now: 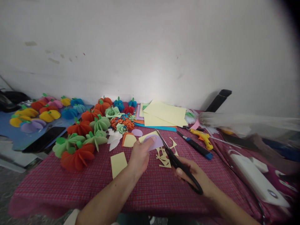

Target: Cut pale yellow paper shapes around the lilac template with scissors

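Note:
My left hand (pixel 140 156) pinches a purple paper piece with a rounded edge (pixel 157 142) against a pale yellow sheet (pixel 145 137), thumb on top. My right hand (pixel 202 177) grips black-handled scissors (pixel 179 163), their blades pointing up and left beside the right edge of the papers. Whether the blades touch the paper I cannot tell. Under the blades lie thin yellow paper offcuts (pixel 165 157). Left of the papers are a purple rounded piece (pixel 137 132) and rounded yellow pieces (pixel 129 141) over orange ones. A yellow paper rectangle (pixel 118 164) lies beside my left forearm.
Several folded-paper pumpkins (pixel 78 154) fill the table's left side, near shredded paper (pixel 124 122). Coloured sheets (pixel 165 114) lie by the wall. On the right are a utility knife (pixel 195 146), a yellow glue gun (pixel 203 137) with its cord, and a white power bank (pixel 255 178).

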A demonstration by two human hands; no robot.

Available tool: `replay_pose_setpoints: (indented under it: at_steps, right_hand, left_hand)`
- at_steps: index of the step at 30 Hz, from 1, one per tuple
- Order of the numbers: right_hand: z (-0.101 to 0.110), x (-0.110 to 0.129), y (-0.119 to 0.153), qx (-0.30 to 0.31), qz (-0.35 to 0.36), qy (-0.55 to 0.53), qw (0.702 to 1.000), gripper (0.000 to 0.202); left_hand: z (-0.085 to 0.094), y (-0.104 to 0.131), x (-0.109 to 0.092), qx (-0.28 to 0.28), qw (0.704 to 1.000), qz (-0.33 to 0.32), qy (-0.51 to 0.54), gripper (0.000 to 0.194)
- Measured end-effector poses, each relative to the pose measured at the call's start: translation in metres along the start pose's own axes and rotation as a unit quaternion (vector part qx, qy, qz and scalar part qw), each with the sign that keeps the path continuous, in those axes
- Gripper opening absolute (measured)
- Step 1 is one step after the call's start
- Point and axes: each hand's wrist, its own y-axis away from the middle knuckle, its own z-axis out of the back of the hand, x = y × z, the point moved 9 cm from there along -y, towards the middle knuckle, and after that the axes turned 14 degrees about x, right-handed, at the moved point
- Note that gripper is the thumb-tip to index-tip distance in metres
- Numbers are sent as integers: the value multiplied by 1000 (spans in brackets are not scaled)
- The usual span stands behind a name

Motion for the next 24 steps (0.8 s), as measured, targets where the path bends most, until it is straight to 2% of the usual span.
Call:
replay_pose_setpoints:
  at_steps: [7,16,24]
  right_hand:
    - [5,14,4,-3,5,41,999,36]
    - [2,3,3,8,3,-10,1000,40]
    - [3,5,2,-7,-3,-3,1000,44]
  left_hand:
    - [-2,-1,2,22,1000,6,-21,15]
    - [-3,0,4,17,999,20,-25,15]
    - [-4,1,4,12,999,20,-29,15]
